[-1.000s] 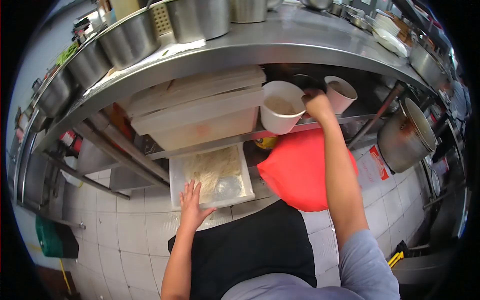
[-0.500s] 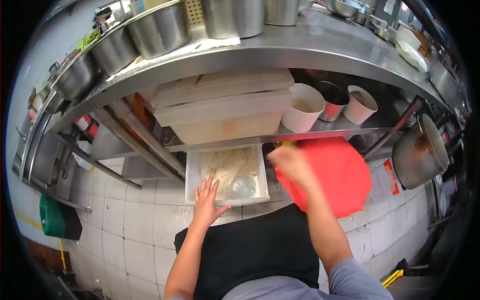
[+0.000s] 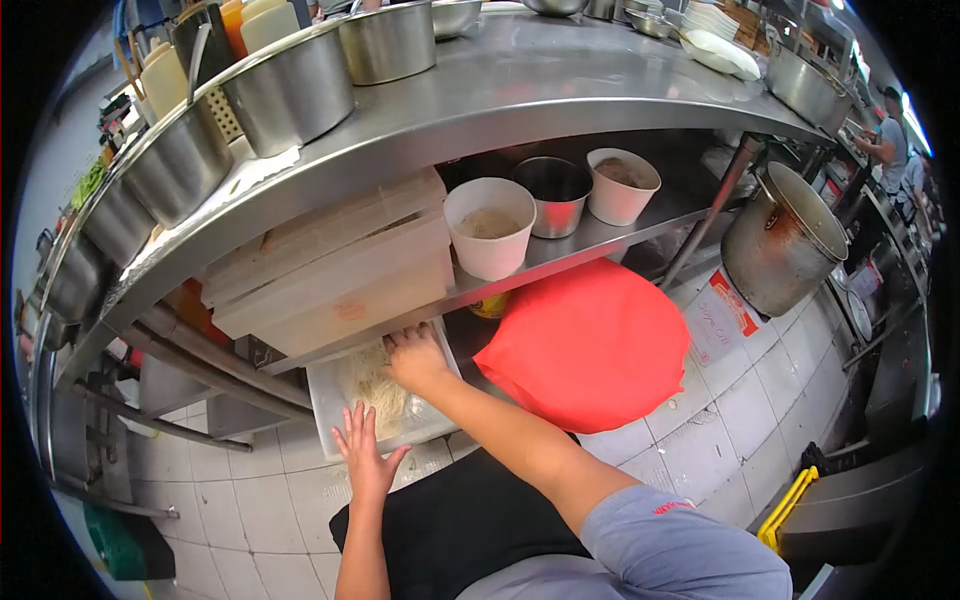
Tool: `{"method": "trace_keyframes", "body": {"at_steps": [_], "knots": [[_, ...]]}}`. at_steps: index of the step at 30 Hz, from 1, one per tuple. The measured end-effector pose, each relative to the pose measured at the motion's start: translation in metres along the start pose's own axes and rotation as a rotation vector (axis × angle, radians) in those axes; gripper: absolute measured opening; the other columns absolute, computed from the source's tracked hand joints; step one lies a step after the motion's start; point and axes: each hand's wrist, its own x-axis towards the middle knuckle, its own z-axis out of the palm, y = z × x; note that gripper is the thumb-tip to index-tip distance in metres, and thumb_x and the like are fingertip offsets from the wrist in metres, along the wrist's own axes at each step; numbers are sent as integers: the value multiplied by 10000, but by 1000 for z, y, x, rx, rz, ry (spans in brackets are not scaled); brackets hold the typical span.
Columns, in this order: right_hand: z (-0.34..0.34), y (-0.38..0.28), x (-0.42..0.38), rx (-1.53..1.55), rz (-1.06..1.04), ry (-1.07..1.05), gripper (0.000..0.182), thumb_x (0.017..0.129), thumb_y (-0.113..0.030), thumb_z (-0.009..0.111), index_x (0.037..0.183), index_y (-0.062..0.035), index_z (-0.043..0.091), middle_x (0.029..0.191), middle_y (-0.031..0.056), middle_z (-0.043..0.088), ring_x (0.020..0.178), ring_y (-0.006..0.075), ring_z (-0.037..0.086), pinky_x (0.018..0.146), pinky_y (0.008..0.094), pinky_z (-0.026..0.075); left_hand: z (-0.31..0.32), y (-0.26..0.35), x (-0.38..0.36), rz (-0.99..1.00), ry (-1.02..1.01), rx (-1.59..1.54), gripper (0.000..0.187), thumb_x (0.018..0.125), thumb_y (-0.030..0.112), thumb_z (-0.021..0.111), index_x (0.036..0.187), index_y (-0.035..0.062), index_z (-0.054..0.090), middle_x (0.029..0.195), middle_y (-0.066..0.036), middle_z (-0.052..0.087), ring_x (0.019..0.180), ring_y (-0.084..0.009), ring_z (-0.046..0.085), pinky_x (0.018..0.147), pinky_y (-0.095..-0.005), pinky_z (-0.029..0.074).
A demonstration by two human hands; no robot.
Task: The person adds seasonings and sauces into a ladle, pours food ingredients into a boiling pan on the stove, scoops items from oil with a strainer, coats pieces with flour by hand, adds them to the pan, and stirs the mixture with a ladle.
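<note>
Right hand (image 3: 415, 358) hides part of the noodles (image 3: 372, 385) in the tub (image 3: 325, 400).

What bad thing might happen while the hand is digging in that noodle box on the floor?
The noodle tub sits low under the shelf, so the right hand might bump the shelf edge when lifting out. The left hand only rests on the tub's rim, so the tub could slide on the tiles. Noodles may spill onto the floor.
</note>
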Motion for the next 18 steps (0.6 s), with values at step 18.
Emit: {"method": "trace_keyframes", "body": {"at_steps": [18], "knots": [[-2,-5,9,-2,28,102,467,873,-402,534,1163,-41,593,1175,149,597,1160,329,497,1003,534,332,45,-49,145,-43,195,108,641,749,339,732,1266,45,495,1245,-204,535,1169,-369,491,1081,-567,233]]}}
